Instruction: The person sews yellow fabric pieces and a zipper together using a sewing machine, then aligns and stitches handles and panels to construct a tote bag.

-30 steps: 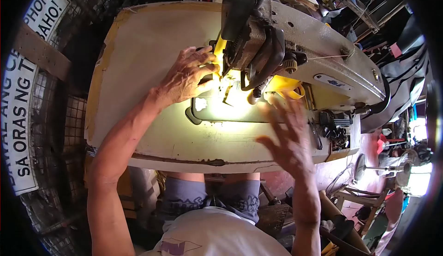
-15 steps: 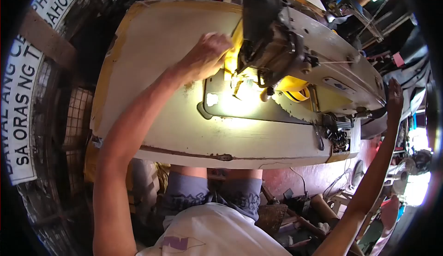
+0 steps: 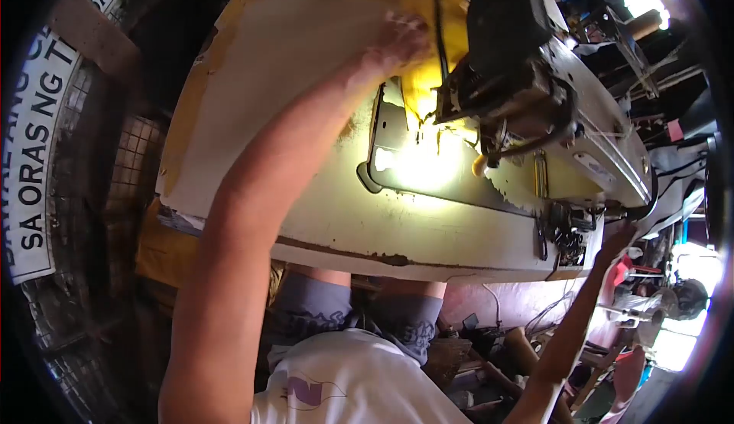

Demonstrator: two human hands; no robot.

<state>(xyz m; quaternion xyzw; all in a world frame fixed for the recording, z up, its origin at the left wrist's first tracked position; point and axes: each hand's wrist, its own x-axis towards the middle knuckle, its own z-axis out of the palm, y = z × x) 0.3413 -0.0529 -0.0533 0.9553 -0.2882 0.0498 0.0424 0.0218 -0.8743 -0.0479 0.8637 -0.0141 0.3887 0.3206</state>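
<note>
Yellow material (image 3: 454, 30) runs lengthwise toward the table's (image 3: 290, 49) far edge.

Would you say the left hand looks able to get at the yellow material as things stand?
Probably yes: the left hand is at the edge of the yellow material, with nothing visible between them and the machine head to the right, though blur hides any contact.
</note>
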